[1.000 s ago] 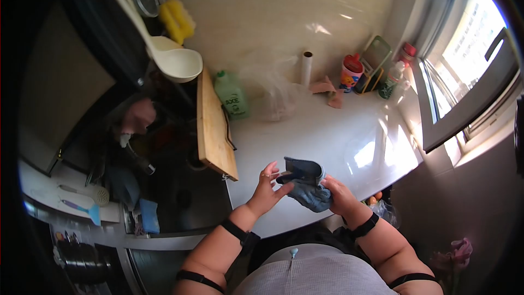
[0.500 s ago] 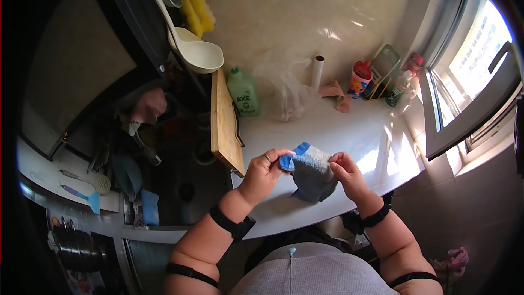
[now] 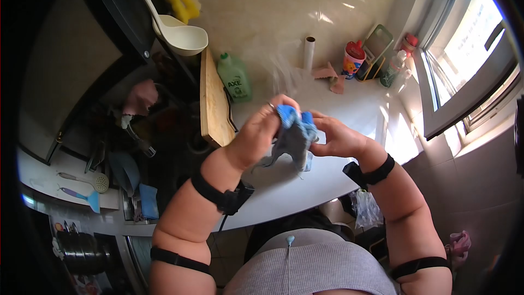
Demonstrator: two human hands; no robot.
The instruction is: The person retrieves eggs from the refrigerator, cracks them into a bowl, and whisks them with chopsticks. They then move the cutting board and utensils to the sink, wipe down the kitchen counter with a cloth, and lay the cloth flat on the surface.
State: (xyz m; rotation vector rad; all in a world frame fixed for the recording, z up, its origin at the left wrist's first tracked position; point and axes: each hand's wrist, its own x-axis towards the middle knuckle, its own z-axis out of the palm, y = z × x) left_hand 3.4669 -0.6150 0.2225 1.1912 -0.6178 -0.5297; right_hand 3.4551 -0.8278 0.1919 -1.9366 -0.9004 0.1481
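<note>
A blue and grey cloth (image 3: pixel 295 139) hangs crumpled between my two hands, above the white counter. My left hand (image 3: pixel 265 128) pinches its upper left part, where the blue edge shows. On the other side, my right hand (image 3: pixel 335 135) has its thumb and fingers closed on the cloth's right part. The lower end of the cloth dangles in loose folds. Behind my hands stand a green AXE bottle (image 3: pixel 234 79) and a clear plastic bag (image 3: pixel 286 65).
A wooden board (image 3: pixel 212 101) stands upright between the dark sink and the counter (image 3: pixel 305 191). A white ladle (image 3: pixel 185 39) hangs above it. At the back are a white roll (image 3: pixel 309 53), a pink cloth (image 3: pixel 334 79) and a red-lidded cup (image 3: pixel 353 59). An open window (image 3: pixel 469 84) is at right.
The cloth, earlier spread between my hands, is now bunched with its blue edge gathered. Both hands have moved up and forward over the counter, closer together.
</note>
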